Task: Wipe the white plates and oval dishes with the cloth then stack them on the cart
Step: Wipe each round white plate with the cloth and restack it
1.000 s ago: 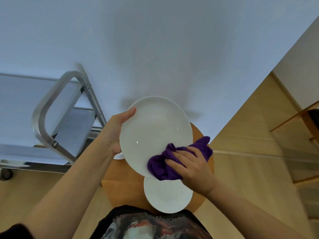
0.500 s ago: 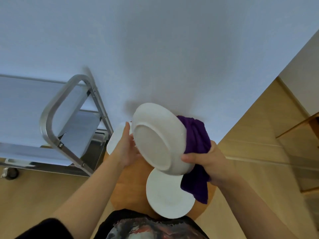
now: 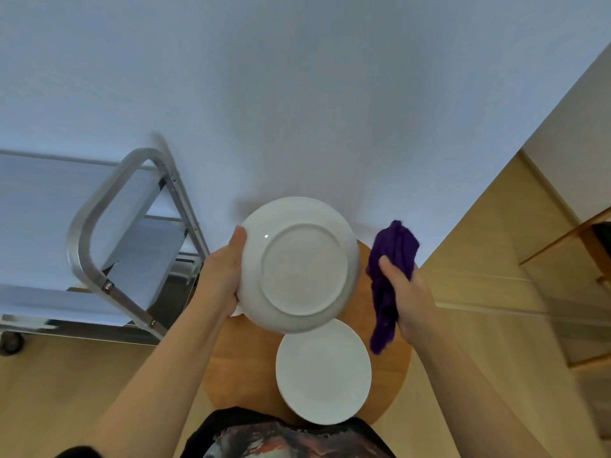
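Observation:
My left hand (image 3: 224, 276) grips the left rim of a white round plate (image 3: 299, 264), held up over the table with its underside and foot ring facing me. My right hand (image 3: 408, 297) holds a purple cloth (image 3: 388, 276) just right of the plate, apart from it; the cloth hangs down loosely. Another white plate (image 3: 324, 370) lies on the round wooden table (image 3: 241, 358) near its front edge. A sliver of a further white dish (image 3: 237, 313) shows under my left wrist. The metal cart (image 3: 109, 226) stands to the left.
The cart's tubular handle (image 3: 86, 233) and grey shelf are close to my left arm. A white wall fills the background. Wooden floor surrounds the table, and wooden furniture (image 3: 582, 259) stands at the right edge.
The plate was turned from face up to underside up. My right hand with the cloth came off the plate and moved out to its right side.

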